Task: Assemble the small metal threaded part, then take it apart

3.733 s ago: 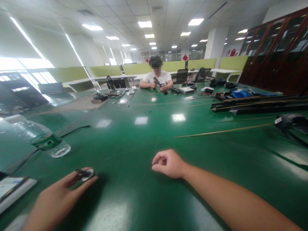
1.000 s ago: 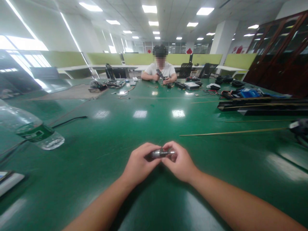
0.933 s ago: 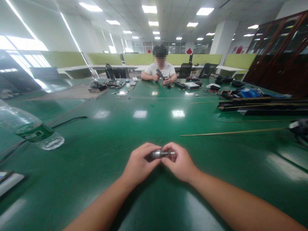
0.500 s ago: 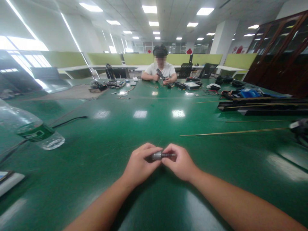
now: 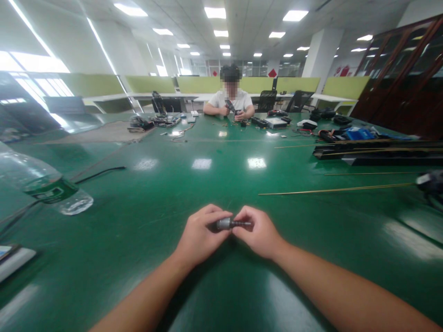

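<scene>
My left hand (image 5: 200, 235) and my right hand (image 5: 259, 233) meet over the green table (image 5: 207, 184), just in front of me. Between them sits a small silver metal cylinder (image 5: 224, 224) with a thin dark shaft (image 5: 242, 224) sticking out to the right. The left fingers are curled round the cylinder's body. The right fingers pinch the shaft end. Both hands rest low on the tabletop.
A clear water bottle (image 5: 41, 184) lies at the left, with a black cable (image 5: 100, 173) behind it. A white device (image 5: 14, 260) sits at the left edge. Thin brass rods (image 5: 332, 189) and dark rails (image 5: 377, 152) lie at the right. A person (image 5: 229, 103) works at the far end.
Earlier my hands were apart, the left on the metal part at the left. Now both hold it at the centre; over the last second the shaft has come further out of the cylinder.
</scene>
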The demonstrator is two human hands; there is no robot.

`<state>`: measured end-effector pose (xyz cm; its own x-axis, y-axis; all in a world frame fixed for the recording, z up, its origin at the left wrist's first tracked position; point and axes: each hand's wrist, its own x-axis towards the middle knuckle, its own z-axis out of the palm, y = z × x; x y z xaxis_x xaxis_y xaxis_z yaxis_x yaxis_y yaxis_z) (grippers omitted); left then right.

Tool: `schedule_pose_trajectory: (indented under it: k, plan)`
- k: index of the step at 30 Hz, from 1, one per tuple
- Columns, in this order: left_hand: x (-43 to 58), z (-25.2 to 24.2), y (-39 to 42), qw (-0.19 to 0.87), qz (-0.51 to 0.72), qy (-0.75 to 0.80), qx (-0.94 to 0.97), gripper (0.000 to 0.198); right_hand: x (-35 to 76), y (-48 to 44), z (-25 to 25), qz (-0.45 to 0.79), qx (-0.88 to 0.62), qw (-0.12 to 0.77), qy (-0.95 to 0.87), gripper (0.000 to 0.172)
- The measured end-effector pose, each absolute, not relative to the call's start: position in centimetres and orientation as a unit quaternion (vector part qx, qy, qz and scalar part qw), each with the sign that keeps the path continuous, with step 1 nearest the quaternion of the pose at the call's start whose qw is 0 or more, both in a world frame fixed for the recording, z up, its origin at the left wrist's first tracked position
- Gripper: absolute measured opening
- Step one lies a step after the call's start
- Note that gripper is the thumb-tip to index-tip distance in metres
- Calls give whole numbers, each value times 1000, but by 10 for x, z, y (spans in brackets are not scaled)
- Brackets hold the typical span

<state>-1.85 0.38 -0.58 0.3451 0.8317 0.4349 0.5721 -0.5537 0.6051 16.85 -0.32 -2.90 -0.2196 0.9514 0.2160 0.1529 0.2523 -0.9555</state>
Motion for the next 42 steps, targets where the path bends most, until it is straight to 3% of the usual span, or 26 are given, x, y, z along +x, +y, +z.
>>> schedule_pose_trajectory:
  k: [42]
  plan:
    - [-26, 0, 6, 148, 377, 448, 797, 22, 167, -1, -32, 475, -443, 456, -608, 11]
